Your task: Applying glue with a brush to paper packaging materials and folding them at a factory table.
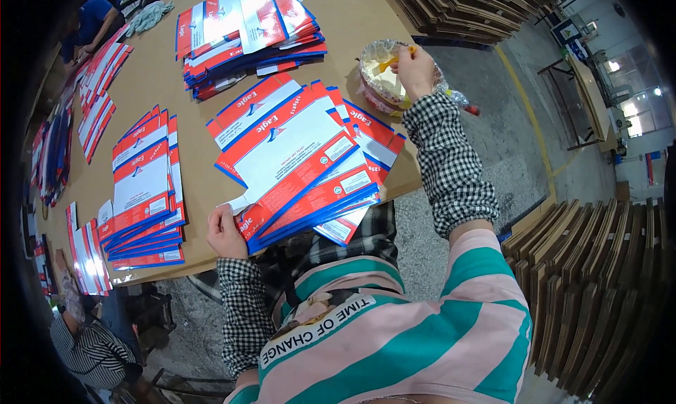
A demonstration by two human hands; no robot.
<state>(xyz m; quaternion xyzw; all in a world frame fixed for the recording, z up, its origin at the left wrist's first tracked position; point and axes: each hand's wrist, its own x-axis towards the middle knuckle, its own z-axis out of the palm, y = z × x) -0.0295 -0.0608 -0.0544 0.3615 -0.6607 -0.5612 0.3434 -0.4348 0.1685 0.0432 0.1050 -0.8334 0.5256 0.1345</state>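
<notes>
Red, white and blue flat cartons (296, 158) lie fanned on the brown tabletop (162, 66), their near corner pinched under the left hand (224, 231) fingers. Right hand (415, 70) fingers clamp a yellow brush (389, 62) over a paste bowl (380, 77). Two more carton stacks (144, 193) lie beyond the left fingers.

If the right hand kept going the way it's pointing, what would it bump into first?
The right hand points left into the lined bowl, holding a yellow tool. It would probably meet the pale paste inside first, though depth is hard to judge.
</notes>
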